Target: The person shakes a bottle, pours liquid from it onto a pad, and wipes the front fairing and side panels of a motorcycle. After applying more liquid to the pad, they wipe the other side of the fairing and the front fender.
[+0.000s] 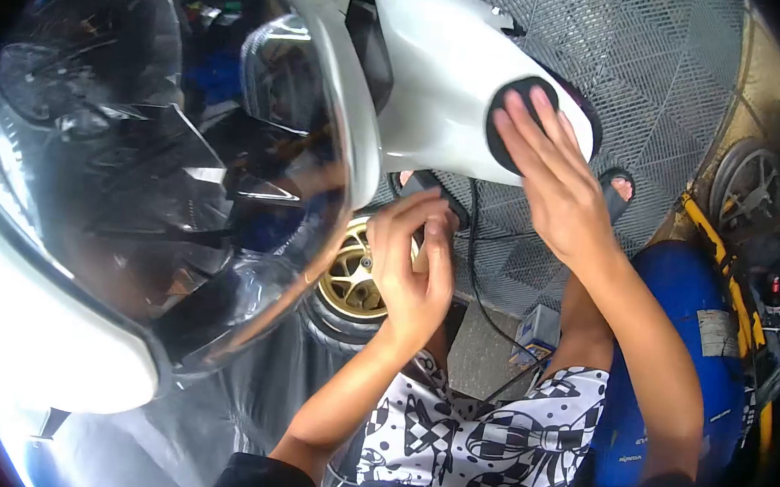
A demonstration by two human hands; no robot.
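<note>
My right hand (557, 184) lies with fingers stretched out over a black round pad (503, 135), pressing it against a glossy white panel (442, 72). The pad sits near the panel's rounded right end. My left hand (412, 259) is raised in front of a gold wheel (350, 272), its fingers loosely curled with a gap beside the thumb. Nothing shows in it, and it appears apart from the white panel. A clear windshield (156, 158) framed in white bodywork fills the left side.
Grey patterned floor tiles (646, 71) lie beyond the panel. A blue barrel (676, 361) stands at my right, beside a yellow metal frame (719, 244) and a dark wheel (752, 187). A black cable (472, 241) runs down past a small blue-and-white box (538, 333).
</note>
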